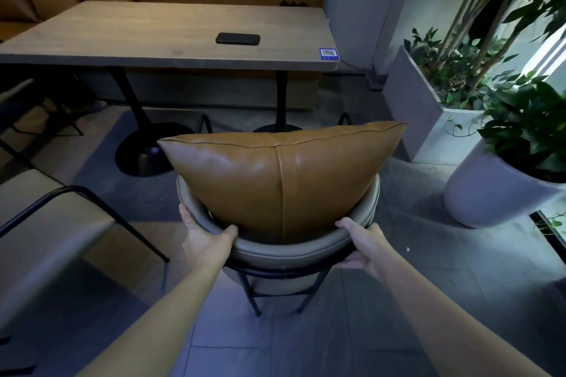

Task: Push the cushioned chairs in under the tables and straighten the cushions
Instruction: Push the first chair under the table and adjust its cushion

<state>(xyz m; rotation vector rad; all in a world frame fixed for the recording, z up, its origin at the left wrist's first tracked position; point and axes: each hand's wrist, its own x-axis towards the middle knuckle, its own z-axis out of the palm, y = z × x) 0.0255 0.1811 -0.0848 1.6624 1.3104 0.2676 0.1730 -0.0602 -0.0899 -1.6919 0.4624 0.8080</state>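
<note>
Both hands, left hand (204, 242) and right hand (364, 246), clamped on chair (284, 249) backrest. Still well short of far table (147, 37). Cushion (275, 174) upright-ish, needs straightening.

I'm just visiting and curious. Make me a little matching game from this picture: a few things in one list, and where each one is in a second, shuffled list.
Things:
1. phone
2. tan cushion
3. blue sticker
4. hands, left and right

Places:
A. gripping the rim of the chair back
B. standing on the chair seat
C. lying flat on the table top
D. on the table's near right corner

Pairs: 1-C, 2-B, 3-D, 4-A
</note>
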